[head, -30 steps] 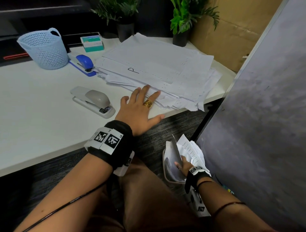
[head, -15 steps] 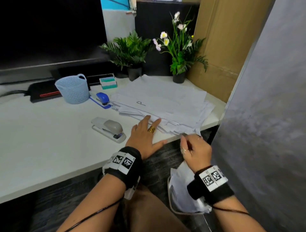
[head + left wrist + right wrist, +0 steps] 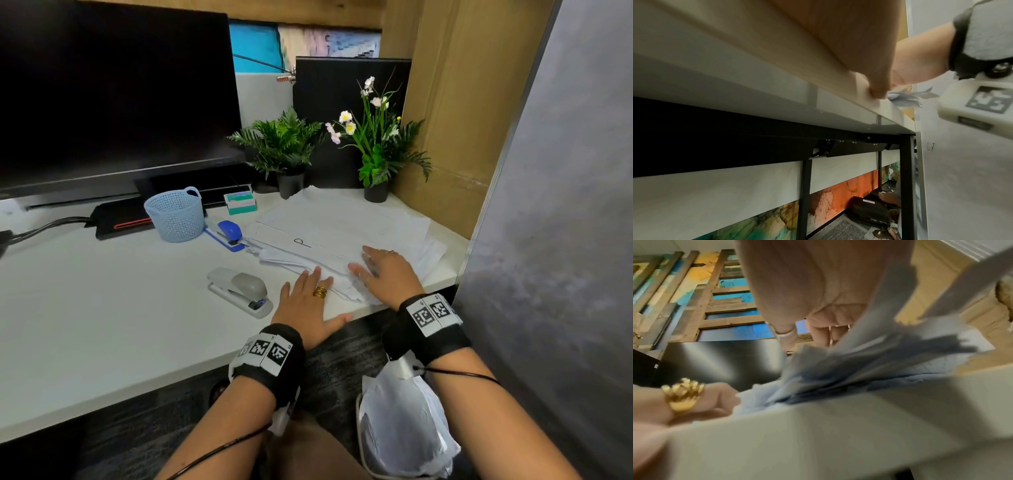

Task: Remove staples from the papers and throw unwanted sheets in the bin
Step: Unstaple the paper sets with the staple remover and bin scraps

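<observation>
The left hand (image 3: 310,308) lies flat on the worktop (image 3: 102,308) near its front edge, fingers straight and spread, grasping nothing; a coiled gold ring (image 3: 321,292) sits on one finger, and the fingertips touch the near edge of the papers (image 3: 342,233). The right hand (image 3: 385,274) rests palm down on the same loose, uneven stack, fingers extended and relaxed, pressing the sheets rather than gripping them. The papers are thin white sheets fanned out across the right part of the smooth white worktop, with frayed corners overhanging its edge. Below, on the floor beside the person's right forearm, stands the bin (image 3: 404,428), lined with crinkled white plastic. A rounded grey stapler (image 3: 241,291) lies just left of the left hand, apart from it.
</observation>
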Demonstrator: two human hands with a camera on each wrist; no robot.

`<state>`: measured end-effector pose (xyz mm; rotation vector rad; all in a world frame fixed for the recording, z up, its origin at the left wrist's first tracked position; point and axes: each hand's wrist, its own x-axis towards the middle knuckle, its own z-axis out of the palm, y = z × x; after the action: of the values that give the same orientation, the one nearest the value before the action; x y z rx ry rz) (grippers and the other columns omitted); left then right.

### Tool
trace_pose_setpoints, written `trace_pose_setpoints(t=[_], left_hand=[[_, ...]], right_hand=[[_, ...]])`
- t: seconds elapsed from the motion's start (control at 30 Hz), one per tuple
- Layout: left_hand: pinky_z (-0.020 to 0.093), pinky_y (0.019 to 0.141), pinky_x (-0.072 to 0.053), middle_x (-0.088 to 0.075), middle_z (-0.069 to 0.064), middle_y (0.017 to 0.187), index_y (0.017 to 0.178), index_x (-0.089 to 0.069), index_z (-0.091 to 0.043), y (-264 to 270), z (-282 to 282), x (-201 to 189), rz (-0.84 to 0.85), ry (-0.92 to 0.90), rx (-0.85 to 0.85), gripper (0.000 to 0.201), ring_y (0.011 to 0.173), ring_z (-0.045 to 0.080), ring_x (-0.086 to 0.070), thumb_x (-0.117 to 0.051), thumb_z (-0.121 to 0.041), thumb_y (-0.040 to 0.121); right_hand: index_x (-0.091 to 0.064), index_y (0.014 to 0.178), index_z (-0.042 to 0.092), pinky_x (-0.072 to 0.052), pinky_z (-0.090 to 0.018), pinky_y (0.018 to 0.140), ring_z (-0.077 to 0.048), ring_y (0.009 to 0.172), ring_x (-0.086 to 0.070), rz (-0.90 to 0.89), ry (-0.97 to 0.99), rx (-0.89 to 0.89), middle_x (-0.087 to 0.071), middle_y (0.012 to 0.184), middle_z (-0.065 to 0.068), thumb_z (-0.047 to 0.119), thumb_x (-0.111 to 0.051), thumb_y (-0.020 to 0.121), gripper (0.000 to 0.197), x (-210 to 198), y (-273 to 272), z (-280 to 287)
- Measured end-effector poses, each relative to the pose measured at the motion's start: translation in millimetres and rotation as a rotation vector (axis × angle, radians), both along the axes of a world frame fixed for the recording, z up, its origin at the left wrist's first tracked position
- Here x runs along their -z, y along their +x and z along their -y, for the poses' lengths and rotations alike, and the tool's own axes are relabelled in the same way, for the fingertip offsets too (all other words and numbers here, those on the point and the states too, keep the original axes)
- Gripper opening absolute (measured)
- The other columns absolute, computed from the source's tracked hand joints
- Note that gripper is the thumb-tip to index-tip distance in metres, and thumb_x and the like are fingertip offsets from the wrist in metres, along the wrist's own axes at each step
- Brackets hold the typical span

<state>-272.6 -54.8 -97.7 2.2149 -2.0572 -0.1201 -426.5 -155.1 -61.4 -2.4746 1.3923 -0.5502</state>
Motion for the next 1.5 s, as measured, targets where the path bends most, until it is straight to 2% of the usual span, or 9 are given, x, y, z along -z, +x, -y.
trace_pose_setpoints(t=[0.23, 0.57, 0.77, 1.0, 1.07, 1.17, 1.3, 1.4, 1.5], left_hand=[[0.046, 0.116, -0.001, 0.007, 0.002, 0.158, 0.150, -0.007, -0.022, 0.2, -0.2, -1.3, 0.013, 0.026, -0.005, 0.083, 0.145, 0.020, 0.005, -0.030, -0.070, 0.087], [0.046, 0.116, 0.000, 0.005, 0.001, 0.158, 0.150, -0.010, -0.022, 1.2, -0.8, -4.1, -0.028, 0.030, -0.007, 0.083, 0.145, 0.020, 0.004, -0.031, -0.071, 0.086], [0.020, 0.111, -0.014, -0.028, -0.004, 0.151, 0.144, -0.032, -0.022, 1.6, -20.9, -33.8, -0.776, -0.393, -0.082, 0.055, 0.138, 0.008, -0.023, -0.031, -0.049, 0.096], [0.033, 0.089, -0.051, -0.055, 0.000, 0.126, 0.137, -0.041, -0.023, 43.9, -53.0, -103.7, -1.406, -0.466, -0.286, 0.057, 0.100, 0.020, -0.064, -0.028, -0.057, 0.094], [0.039, 0.087, -0.054, -0.062, 0.002, 0.123, 0.133, -0.047, -0.024, 62.2, -66.0, -105.1, -1.454, -0.461, -0.260, 0.051, 0.102, 0.021, -0.065, -0.038, -0.055, 0.092], [0.046, 0.095, -0.049, -0.061, 0.004, 0.123, 0.123, -0.048, -0.018, 84.2, -85.5, -96.9, -1.346, -0.579, -0.399, 0.031, 0.111, 0.023, -0.059, -0.056, -0.015, 0.093], [0.048, 0.100, -0.045, -0.058, 0.011, 0.122, 0.119, -0.045, -0.008, 111.7, -113.1, -85.0, -1.263, -0.698, -0.647, 0.039, 0.111, 0.028, -0.056, -0.058, 0.004, 0.085], [0.042, 0.087, -0.051, -0.061, 0.017, 0.109, 0.109, -0.050, -0.003, 135.0, -139.2, -82.2, -1.317, -0.708, -0.783, 0.030, 0.094, 0.030, -0.061, -0.061, 0.005, 0.082], [0.035, 0.072, -0.053, -0.063, 0.019, 0.095, 0.091, -0.056, 0.001, 159.5, -170.8, -76.4, -1.287, -0.614, -0.913, 0.016, 0.082, 0.031, -0.062, -0.067, 0.003, 0.079]], right_hand=[[-0.019, 0.149, 0.015, -0.012, -0.031, 0.116, -0.023, 0.144, -0.013, -0.262, 0.087, -0.160, -0.015, 0.157, -0.008, 0.043, -0.050, 0.094, 0.069, -4.2, 14.8, 32.7], [-0.067, 0.108, 0.009, -0.041, -0.032, 0.076, -0.031, 0.091, -0.061, 0.001, -0.274, -0.036, -0.069, 0.096, -0.014, 0.031, -0.041, 0.100, 0.035, 9.6, 19.5, 15.9], [-0.070, 0.086, 0.005, -0.038, -0.024, 0.046, -0.029, 0.047, -0.058, 0.444, -0.609, -0.021, -0.063, 0.056, -0.011, 0.027, -0.047, 0.093, 0.033, -21.3, 35.4, -10.4], [-0.073, 0.095, 0.001, -0.046, -0.015, 0.079, -0.012, 0.082, -0.063, 0.663, -0.858, -0.391, -0.073, 0.091, -0.010, 0.010, -0.049, 0.091, 0.025, -19.8, 65.9, -72.4], [-0.074, 0.090, 0.003, -0.045, -0.014, 0.087, -0.010, 0.091, -0.062, 0.647, -0.821, -0.554, -0.073, 0.092, -0.006, 0.003, -0.054, 0.082, 0.022, -10.0, 76.5, -86.7], [-0.075, 0.089, 0.010, -0.053, -0.025, 0.081, -0.014, 0.094, -0.068, 0.513, -0.691, -0.718, -0.074, 0.092, 0.002, 0.018, -0.057, 0.085, 0.020, 1.5, 88.9, -99.3], [-0.071, 0.100, 0.016, -0.042, -0.026, 0.086, -0.010, 0.096, -0.061, 0.493, -0.336, -0.600, -0.070, 0.103, 0.004, 0.054, -0.041, 0.092, 0.050, -10.5, 104.2, -109.4], [-0.064, 0.108, 0.013, -0.042, -0.027, 0.086, -0.015, 0.096, -0.055, 0.433, -0.084, -0.311, -0.064, 0.109, -0.004, 0.028, -0.046, 0.094, 0.027, -32.8, 122.6, -101.9], [-0.061, 0.115, 0.003, -0.043, -0.029, 0.090, -0.026, 0.106, -0.056, 0.004, 0.154, -0.241, -0.061, 0.117, -0.015, 0.017, -0.044, 0.096, 0.030, -50.7, 149.4, -86.5]])
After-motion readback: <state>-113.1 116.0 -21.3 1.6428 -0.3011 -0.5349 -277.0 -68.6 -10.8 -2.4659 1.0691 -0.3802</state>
